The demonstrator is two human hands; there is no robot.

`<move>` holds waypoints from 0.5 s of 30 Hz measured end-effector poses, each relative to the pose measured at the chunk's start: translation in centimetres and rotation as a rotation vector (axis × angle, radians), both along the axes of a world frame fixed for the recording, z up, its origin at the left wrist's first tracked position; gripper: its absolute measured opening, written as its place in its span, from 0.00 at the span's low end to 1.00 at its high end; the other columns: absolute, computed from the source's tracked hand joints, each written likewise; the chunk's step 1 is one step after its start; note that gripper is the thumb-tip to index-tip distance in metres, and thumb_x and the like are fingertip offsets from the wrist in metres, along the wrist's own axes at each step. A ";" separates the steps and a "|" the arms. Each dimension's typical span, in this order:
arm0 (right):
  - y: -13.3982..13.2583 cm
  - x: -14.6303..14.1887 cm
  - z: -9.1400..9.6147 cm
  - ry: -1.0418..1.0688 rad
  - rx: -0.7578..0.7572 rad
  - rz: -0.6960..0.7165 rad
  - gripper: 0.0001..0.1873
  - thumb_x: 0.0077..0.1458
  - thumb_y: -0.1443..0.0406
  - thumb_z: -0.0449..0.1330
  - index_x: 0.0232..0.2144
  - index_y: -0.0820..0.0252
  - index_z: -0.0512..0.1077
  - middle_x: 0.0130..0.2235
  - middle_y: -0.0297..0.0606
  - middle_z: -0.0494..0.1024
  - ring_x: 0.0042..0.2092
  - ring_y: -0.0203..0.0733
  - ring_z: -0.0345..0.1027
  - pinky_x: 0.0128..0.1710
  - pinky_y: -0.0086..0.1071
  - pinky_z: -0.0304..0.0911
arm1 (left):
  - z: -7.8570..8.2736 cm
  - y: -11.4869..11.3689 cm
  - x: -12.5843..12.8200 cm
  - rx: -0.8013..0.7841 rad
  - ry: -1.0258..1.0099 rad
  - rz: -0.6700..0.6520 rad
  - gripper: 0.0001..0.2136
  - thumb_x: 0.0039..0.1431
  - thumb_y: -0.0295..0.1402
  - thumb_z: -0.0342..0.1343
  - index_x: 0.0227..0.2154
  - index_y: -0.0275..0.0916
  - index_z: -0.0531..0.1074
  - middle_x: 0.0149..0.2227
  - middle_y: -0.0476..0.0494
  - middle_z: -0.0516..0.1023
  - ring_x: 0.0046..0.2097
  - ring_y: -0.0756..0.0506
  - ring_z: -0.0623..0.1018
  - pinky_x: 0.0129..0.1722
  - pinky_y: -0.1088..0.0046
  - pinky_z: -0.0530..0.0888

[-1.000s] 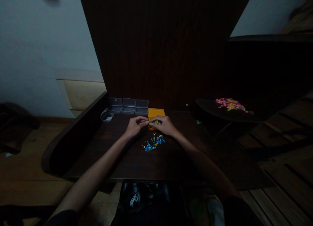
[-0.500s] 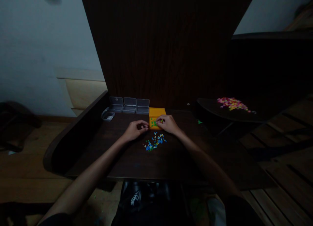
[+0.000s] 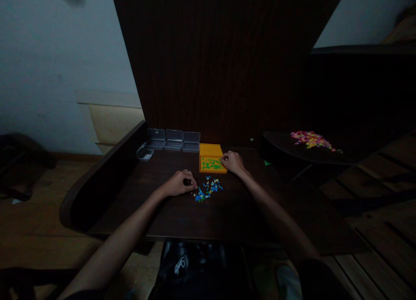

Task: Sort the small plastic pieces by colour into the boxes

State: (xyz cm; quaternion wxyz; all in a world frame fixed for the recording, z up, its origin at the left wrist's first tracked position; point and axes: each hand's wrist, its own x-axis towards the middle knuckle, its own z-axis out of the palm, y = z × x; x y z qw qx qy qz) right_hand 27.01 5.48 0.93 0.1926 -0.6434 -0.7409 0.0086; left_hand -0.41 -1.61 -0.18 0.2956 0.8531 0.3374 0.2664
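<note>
1. I see the left hand (image 3: 179,184) lowered from beside the yellow box (image 3: 210,150) to the mixed pile's (image 3: 213,188) left edge; its fingers curl, tips close, any hold unclear.
2. The right hand (image 3: 232,161) has shifted to the box's right edge, uncovering green bits (image 3: 211,163); I can't tell whether its bunched fingers grip anything.
3. White script (image 3: 180,265) below is illegible to me.
4. Clear, rectangular hinged cases (image 3: 173,144) stand open on the dark wooden counter (image 3: 169,217).

Pink-and-yellow pile (image 3: 311,140) on curved side shelf (image 3: 280,142) at right, beige panel (image 3: 113,122) on pale wall (image 3: 71,57), dark furniture (image 3: 27,155) (type unclear) far left.
</note>
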 end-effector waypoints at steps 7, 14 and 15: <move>0.8 -0.5 -0.4 0.009 -0.009 0.003 0.10 0.51 0.68 0.59 0.33 0.59 0.81 0.37 0.43 0.79 0.34 0.40 0.71 0.32 0.27 0.60 | -0.2 0.1 -0.1 0.015 0.010 0.002 0.07 0.55 0.36 0.60 0.28 0.38 0.79 0.29 0.45 0.77 0.34 0.48 0.74 0.38 0.73 0.68; -0.2 -0.7 0.4 0.072 0.048 0.020 0.11 0.53 0.68 0.56 0.32 0.60 0.80 0.34 0.42 0.79 0.32 0.37 0.69 0.30 0.27 0.57 | 0.1 0.0 -0.4 0.036 0.039 0.017 0.08 0.58 0.35 0.57 0.30 0.38 0.79 0.30 0.45 0.77 0.35 0.47 0.74 0.39 0.72 0.68; -0.6 -0.9 0.6 0.103 0.066 0.082 0.11 0.53 0.68 0.57 0.32 0.61 0.80 0.32 0.41 0.78 0.31 0.37 0.68 0.30 0.27 0.57 | 0.2 0.0 -0.5 0.043 0.043 0.018 0.08 0.58 0.35 0.57 0.30 0.38 0.79 0.30 0.44 0.77 0.36 0.47 0.74 0.39 0.72 0.68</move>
